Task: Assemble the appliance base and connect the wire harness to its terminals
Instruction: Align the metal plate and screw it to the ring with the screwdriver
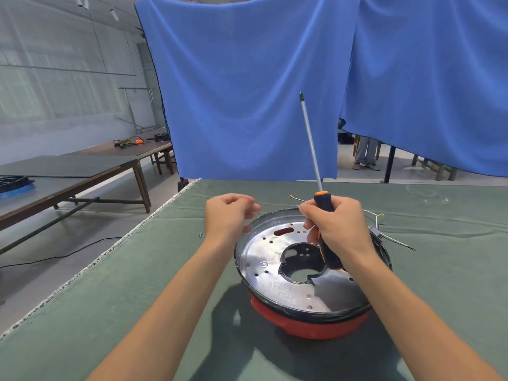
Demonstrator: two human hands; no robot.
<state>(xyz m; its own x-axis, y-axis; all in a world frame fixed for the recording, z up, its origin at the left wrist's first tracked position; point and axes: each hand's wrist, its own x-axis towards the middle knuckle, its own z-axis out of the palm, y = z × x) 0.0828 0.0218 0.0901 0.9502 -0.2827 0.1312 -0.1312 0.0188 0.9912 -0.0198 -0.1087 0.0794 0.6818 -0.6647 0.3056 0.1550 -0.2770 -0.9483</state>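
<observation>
- One appliance base (308, 273) was seen upside down on the green-covered table (137, 298), at about five o'clock from the middle of the view; a shiny perforated metal plate (264, 257) was seated in its black rim over the red shell (302, 327).
- One wire harness (384, 232) was draped loosely at the base's two o'clock side, its ring terminals lying on the cloth; no connection to any terminal could be made out.
- One screwdriver (316, 171) was gripped by the right hand (336, 229), fingers curled round the dark handle, the shaft pointing up toward twelve o'clock.
- The left hand (229, 215) was held above the rim at ten o'clock, fingers loosely curled; whether something small was pinched could not be told.
- One small piece of hardware (201, 235), possibly screws, was lying at nine o'clock of the base.
- Risks were judged: the inverted tool could slip while being turned over; a loose wire could be trapped under the rim; the plate's jagged central cut-out could nick a finger; the domed shell could rock under pressure.
</observation>
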